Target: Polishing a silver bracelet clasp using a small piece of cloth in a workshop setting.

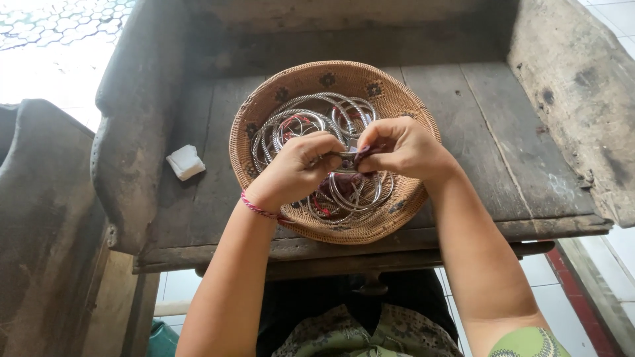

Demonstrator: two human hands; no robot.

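— Hands first: where are they, and what is between them?

— Both meet over the middle of the woven basket (pixel 264 112). The left hand (pixel 296 168) and the right hand (pixel 405 147) pinch the same silver bangle (pixel 345 156) from opposite sides, fingertips closed on it, knuckles nearly touching.

— Which way does the bangle lie?

— Its visible stretch runs left to right between the two grips, roughly level, held just above the pile of metal rings (pixel 297 122) in the basket. A dark purplish bit (pixel 368 152) sits at the right fingertips; I cannot tell whether it is cloth or cord.

— Which hand is nearer to it?

— Neither; it spans both. The right thumb and forefinger cover one end, the left fingers curl over the other.

— Room around?

— The basket rim rings the hands closely on all sides, its near edge under the left wrist with the red thread bracelet (pixel 259 209). The basket sits on a worn wooden bench (pixel 503 145); bare boards lie to the right, raised sides stand left and right, and a small white folded piece (pixel 185 162) lies left of the basket, well apart.
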